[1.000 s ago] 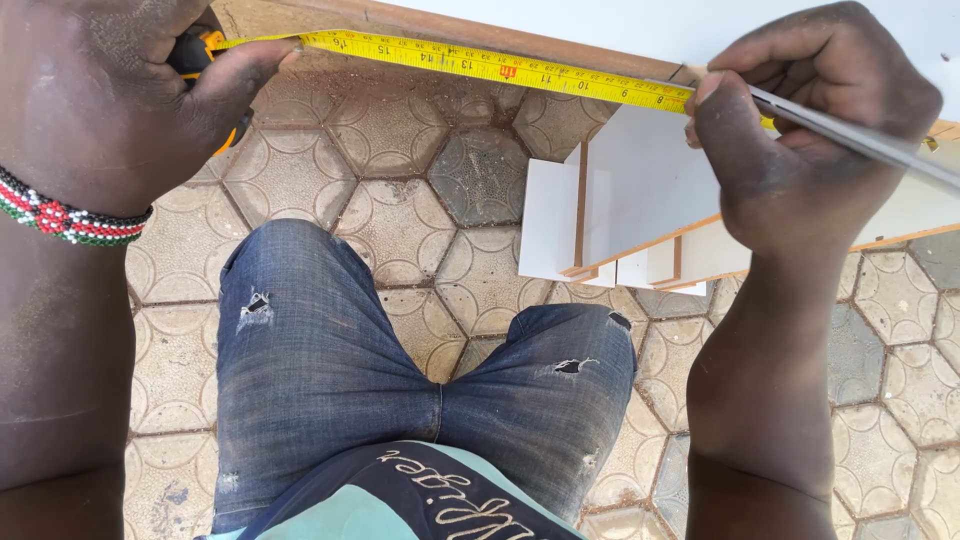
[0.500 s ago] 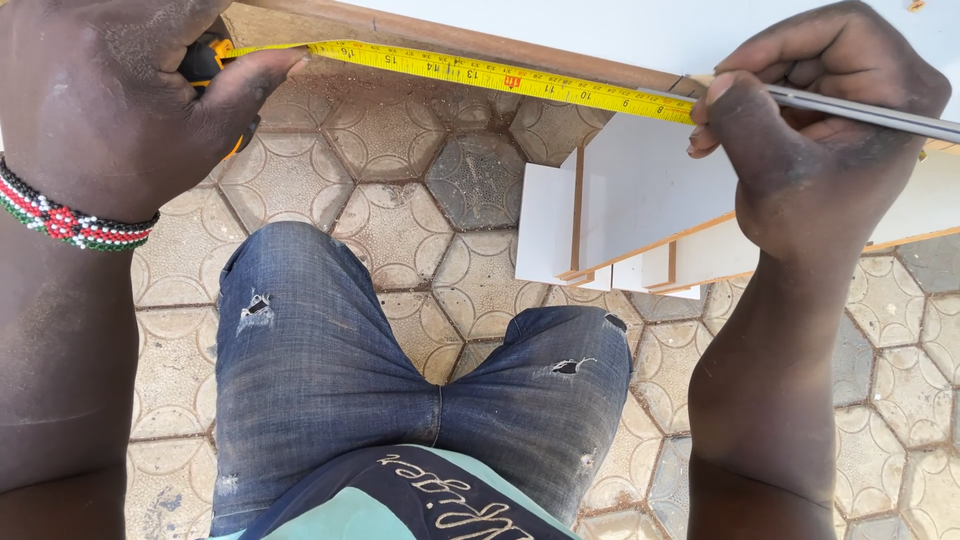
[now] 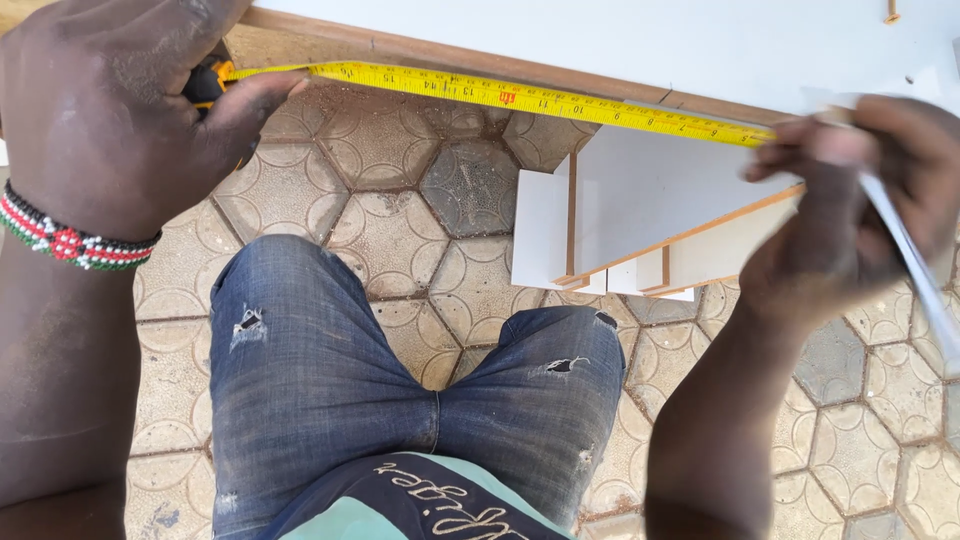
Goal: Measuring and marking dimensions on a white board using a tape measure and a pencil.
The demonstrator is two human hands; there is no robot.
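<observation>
Yellow tape measure (image 3: 520, 97) lying stretched along the white board's (image 3: 620, 40) front edge.

Its case is mostly hiding inside the closed left hand (image 3: 110, 110); the blurred right hand (image 3: 850, 200) is pinching the tape's far end, gripping a thin grey strip (image 3: 915, 270).

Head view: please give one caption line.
Left hand and right hand stretch yellow tape measure along white board.

No packages, labels, signs or screens.
</observation>
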